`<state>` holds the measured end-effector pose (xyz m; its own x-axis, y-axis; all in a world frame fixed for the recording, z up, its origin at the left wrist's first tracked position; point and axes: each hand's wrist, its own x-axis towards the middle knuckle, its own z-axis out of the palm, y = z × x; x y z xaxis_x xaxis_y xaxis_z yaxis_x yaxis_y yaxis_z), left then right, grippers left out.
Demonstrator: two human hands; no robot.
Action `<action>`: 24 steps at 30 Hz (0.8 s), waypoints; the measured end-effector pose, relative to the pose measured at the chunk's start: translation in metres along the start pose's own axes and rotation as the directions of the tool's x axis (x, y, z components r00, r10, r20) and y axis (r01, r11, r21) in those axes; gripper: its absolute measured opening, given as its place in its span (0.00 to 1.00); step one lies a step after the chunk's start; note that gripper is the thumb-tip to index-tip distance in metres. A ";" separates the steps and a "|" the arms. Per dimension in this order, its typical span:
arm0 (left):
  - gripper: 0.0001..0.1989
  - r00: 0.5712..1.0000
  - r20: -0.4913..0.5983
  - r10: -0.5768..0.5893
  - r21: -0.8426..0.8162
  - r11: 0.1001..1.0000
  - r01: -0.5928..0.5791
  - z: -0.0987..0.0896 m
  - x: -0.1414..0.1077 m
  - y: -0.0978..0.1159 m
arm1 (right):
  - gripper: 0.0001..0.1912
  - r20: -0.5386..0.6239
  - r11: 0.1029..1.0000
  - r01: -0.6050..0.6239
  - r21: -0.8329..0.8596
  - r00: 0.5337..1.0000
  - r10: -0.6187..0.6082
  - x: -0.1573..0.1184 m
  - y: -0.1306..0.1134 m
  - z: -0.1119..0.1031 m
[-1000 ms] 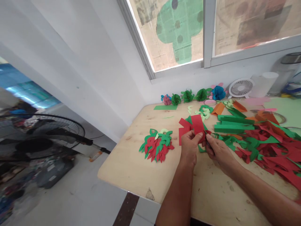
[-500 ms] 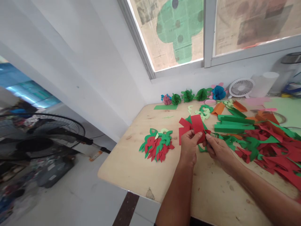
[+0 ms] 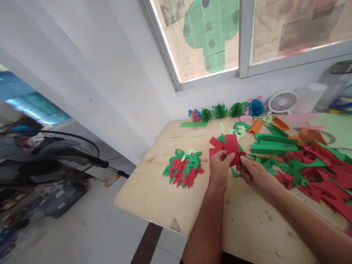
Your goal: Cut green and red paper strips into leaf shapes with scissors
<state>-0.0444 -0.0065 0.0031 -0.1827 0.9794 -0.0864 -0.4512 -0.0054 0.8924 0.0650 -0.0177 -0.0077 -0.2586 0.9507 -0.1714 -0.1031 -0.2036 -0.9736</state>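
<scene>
My left hand (image 3: 220, 165) pinches a red paper piece (image 3: 231, 143) between thumb and fingers, holding it upright above the table. At the paper's right edge, my right hand (image 3: 254, 171) is closed around a small dark tool, apparently scissors, mostly hidden by the fingers. More red paper pieces (image 3: 216, 143) and some green paper lie just behind my left hand. To the left is a pile of cut red and green paper leaves (image 3: 183, 168), apart from both hands.
Red paper scraps (image 3: 327, 176) and folded green strips (image 3: 275, 143) cover the table's right side. Paper flowers (image 3: 220, 112) line the wall beside a small white fan (image 3: 283, 102). A large black fan (image 3: 49, 157) stands left of the wooden table (image 3: 143, 194).
My left hand has shifted slightly left, and the red paper in it has turned a little more upright. My right hand stays at the paper's edge.
</scene>
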 end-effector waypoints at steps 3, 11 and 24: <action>0.09 1.000 0.002 -0.001 -0.008 1.000 0.001 0.000 0.000 0.000 | 0.24 -0.005 1.000 -0.006 0.022 1.000 0.006 0.000 0.001 0.001; 0.09 0.999 -0.031 -0.015 -0.009 1.000 0.015 -0.001 0.001 -0.001 | 0.24 0.016 1.000 -0.021 0.017 1.000 0.021 0.002 -0.001 0.000; 0.09 1.000 0.000 -0.029 0.017 0.999 0.029 -0.001 0.000 0.003 | 0.24 0.028 1.000 -0.024 0.011 0.999 0.023 0.002 0.000 -0.002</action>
<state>-0.0461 -0.0071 0.0054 -0.1698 0.9790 -0.1128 -0.4417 0.0267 0.8967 0.0664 -0.0151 -0.0089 -0.2881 0.9386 -0.1897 -0.1071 -0.2285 -0.9676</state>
